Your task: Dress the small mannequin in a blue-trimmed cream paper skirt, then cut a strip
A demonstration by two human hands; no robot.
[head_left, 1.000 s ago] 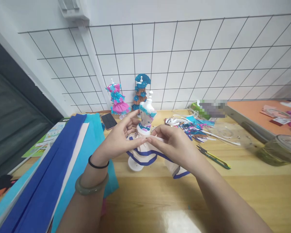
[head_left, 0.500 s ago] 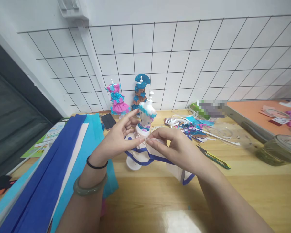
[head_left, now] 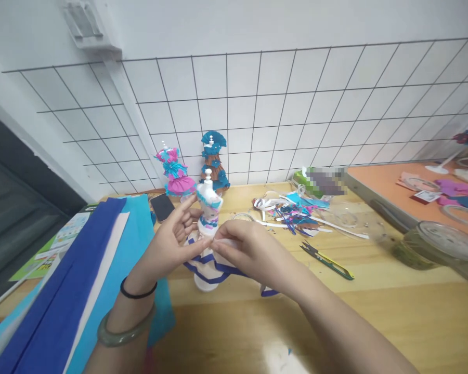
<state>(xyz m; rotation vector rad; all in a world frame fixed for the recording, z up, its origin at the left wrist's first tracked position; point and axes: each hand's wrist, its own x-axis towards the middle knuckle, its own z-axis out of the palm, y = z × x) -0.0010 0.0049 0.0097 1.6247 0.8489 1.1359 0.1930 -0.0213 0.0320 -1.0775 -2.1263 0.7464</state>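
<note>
A small white dress form (head_left: 209,209), trimmed in turquoise, pink and blue around its bodice, stands on a round white base (head_left: 206,283). My left hand (head_left: 173,241) curls around its left side and back, with the thumb pressed at the waist. Pinched between the thumb and fingers of my right hand (head_left: 257,254) is a white paper strip with a blue edge (head_left: 207,269). This strip lies in gathered folds around the form below the waist. Its loose end hangs under my right wrist. My fingertips hide the exact pinch point.
Blue, white and turquoise paper sheets (head_left: 68,280) lie at left, near a phone (head_left: 163,208). Two decorated dress forms, one pink (head_left: 179,182) and one teal-brown (head_left: 213,169), stand behind. At right are paper scraps (head_left: 300,210), yellow-green snips (head_left: 327,261) and a tape roll (head_left: 432,244).
The camera view has shifted, so everything sits lower and further left. The dress form looks more upright. Both hands stay at its waist, and less of the strip's loose end shows.
</note>
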